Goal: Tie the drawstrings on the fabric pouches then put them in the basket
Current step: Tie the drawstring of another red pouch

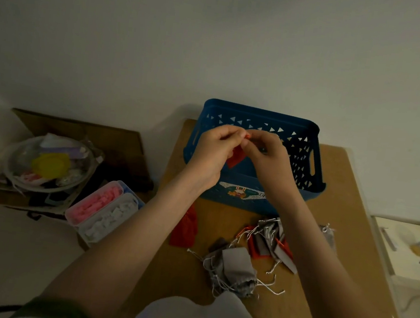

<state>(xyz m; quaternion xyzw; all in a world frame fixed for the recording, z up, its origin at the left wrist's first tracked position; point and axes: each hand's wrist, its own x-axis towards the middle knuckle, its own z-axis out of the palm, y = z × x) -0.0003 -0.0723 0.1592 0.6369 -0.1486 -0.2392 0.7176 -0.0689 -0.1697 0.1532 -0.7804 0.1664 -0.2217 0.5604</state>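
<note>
Above the blue basket (306,154), the left hand (215,149) and the right hand (269,157) meet fingertip to fingertip, both pinching the top of a small red pouch (235,159) that hangs between them. Loose grey and red pouches (259,245) lie heaped on the table (177,273) before the basket.

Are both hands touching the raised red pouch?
Touching. The head view shows the left hand and right hand pinching the top of the red pouch.
</note>
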